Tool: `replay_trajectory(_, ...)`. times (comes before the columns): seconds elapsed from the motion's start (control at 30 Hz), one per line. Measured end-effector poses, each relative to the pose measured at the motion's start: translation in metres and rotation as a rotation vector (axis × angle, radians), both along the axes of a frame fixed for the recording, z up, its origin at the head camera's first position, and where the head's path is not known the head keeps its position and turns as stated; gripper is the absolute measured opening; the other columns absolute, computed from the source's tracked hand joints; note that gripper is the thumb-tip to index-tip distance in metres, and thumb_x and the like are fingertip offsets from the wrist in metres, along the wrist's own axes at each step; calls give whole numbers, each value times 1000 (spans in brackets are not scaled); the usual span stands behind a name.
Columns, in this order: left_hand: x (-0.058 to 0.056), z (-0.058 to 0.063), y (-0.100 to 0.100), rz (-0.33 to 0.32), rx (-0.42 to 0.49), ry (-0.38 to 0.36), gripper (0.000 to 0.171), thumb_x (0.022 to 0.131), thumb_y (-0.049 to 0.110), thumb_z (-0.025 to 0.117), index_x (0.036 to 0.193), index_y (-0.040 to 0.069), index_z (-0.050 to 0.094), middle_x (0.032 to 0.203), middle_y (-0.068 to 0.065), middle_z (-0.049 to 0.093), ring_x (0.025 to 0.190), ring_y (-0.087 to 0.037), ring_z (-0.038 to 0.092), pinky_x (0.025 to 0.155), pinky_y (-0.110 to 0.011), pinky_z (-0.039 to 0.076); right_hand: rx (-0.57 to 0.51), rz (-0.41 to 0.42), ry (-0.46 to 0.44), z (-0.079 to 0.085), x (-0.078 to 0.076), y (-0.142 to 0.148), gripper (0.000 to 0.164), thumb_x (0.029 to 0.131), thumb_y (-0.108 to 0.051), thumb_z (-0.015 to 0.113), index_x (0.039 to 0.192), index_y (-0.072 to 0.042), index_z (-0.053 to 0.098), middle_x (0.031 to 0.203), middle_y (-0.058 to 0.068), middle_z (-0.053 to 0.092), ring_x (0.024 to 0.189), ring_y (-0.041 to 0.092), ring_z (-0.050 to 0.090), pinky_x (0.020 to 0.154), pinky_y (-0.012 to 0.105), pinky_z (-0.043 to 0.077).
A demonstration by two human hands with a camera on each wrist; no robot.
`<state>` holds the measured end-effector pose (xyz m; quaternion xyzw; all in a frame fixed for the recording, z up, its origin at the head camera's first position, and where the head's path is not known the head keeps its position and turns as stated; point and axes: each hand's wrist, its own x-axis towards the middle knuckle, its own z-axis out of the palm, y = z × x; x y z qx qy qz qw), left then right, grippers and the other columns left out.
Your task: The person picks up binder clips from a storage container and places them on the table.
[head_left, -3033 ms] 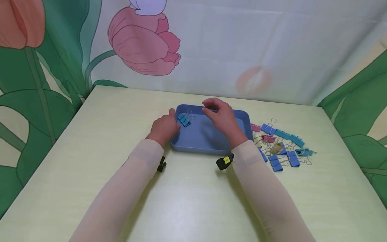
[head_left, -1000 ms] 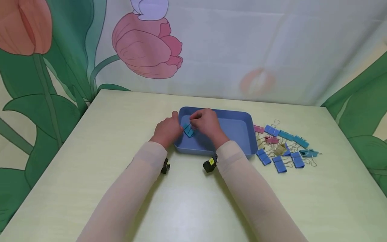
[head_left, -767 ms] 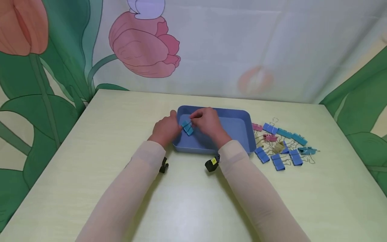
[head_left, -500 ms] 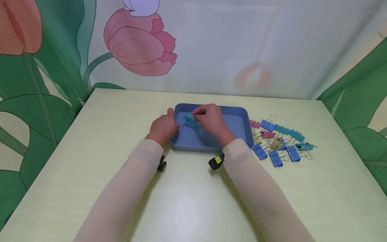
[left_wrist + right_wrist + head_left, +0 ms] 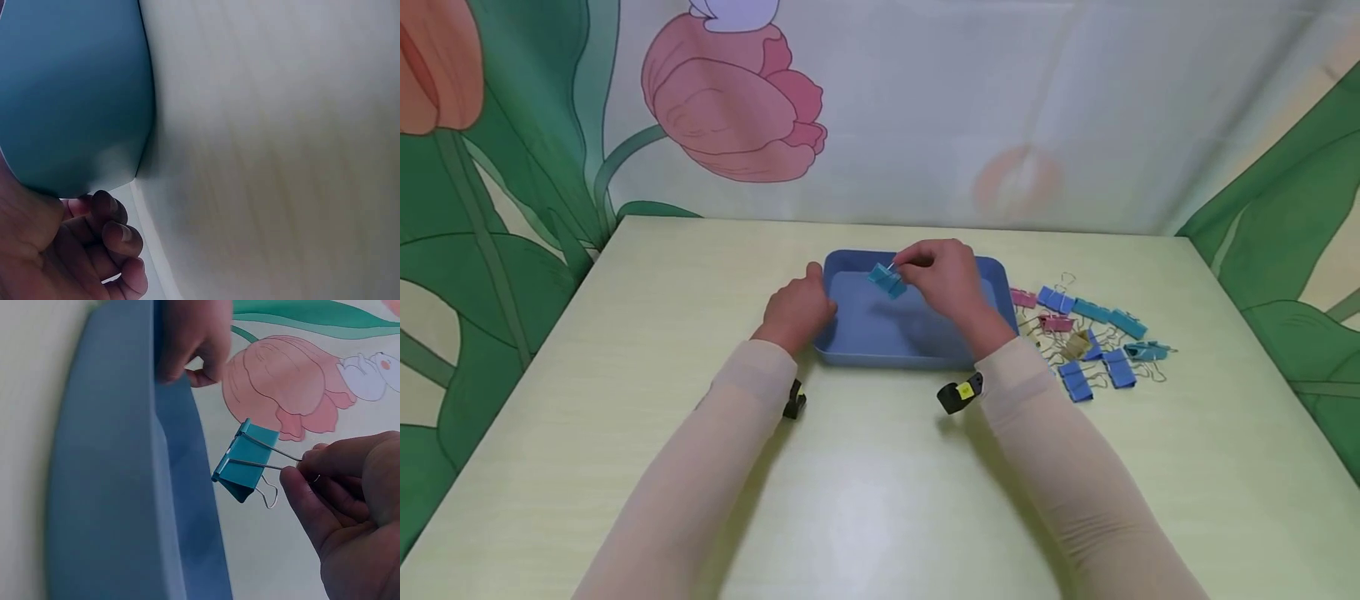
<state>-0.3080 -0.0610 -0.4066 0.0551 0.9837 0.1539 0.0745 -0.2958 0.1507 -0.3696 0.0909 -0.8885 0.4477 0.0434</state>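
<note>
Thumb and fingertips of my right hand [image 5: 951, 279] pinch the wire handle of a teal binder clip [image 5: 888, 281]. The clip hangs over the blue tray [image 5: 880, 361], and in the right wrist view its metal body [image 5: 250, 456] points away from the fingers, with a second wire loop below. My left hand [image 5: 797, 310] holds the tray's left end, thumb at the rim. From the left wrist, that hand's curled fingers [image 5: 112, 234] show under the tray's corner [image 5: 94, 150], while its thumb is hidden.
Right of the tray lies a loose cluster of binder clips: blue ones [image 5: 1120, 368], teal ones [image 5: 1127, 323], pink ones [image 5: 1056, 322] and a gold one [image 5: 1077, 344]. The right forearm partly covers the cluster. A curtain with printed flowers [image 5: 737, 100] hangs behind the table [image 5: 865, 483].
My right hand has reached to the tray's left side, pinched the teal clip that lay there, then lifted it and drawn it rightward. The left hand has stayed at the tray's left end.
</note>
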Motion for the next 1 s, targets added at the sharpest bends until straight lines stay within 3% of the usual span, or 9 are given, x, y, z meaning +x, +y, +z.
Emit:
replay_trajectory(0.17,0,-1,-1,-4,-3,9,42,88,22,44,121,0,31,72,-13,58,58,-25,57,50,-33,40,0,-19,10,8,1,15,18,85,-25,62,98,-16,70,91,-2,69,81,9,64,74,30,50)
replay_trajectory(0.6,0,-3,0,-13,-19,24,43,88,21,43,122,-3,33,72,-14,58,58,-25,57,51,-35,42,-83,-159,-15,23,-6,74,20,86,-26,60,101,-16,68,98,3,67,86,14,67,81,30,49)
replay_trajectory(1.0,-1,-4,-1,-7,-23,11,45,89,24,44,123,-3,33,75,-13,59,62,-25,58,54,-35,44,-77,-294,-32,35,-4,134,31,87,-34,57,109,-13,66,104,4,64,88,8,66,89,34,46)
